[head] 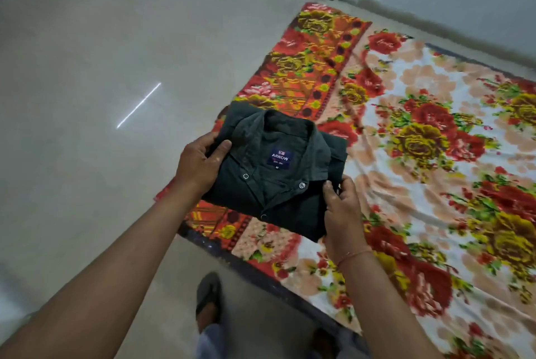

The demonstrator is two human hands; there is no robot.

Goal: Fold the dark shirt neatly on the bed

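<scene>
The dark shirt [278, 173] is folded into a neat square with its collar on top. A blue label [280, 157] shows inside the collar. The shirt sits at the edge of the bed, over the flower blanket [420, 132], but I cannot tell if it rests on the blanket or is lifted a little. The left hand [200, 164] grips the shirt's left side, thumb on top. The right hand [342, 213] pinches the right side with its fingers. The grey floor [87, 97] is beside the bed. A foot in a sandal [208, 297] stands on it.
</scene>
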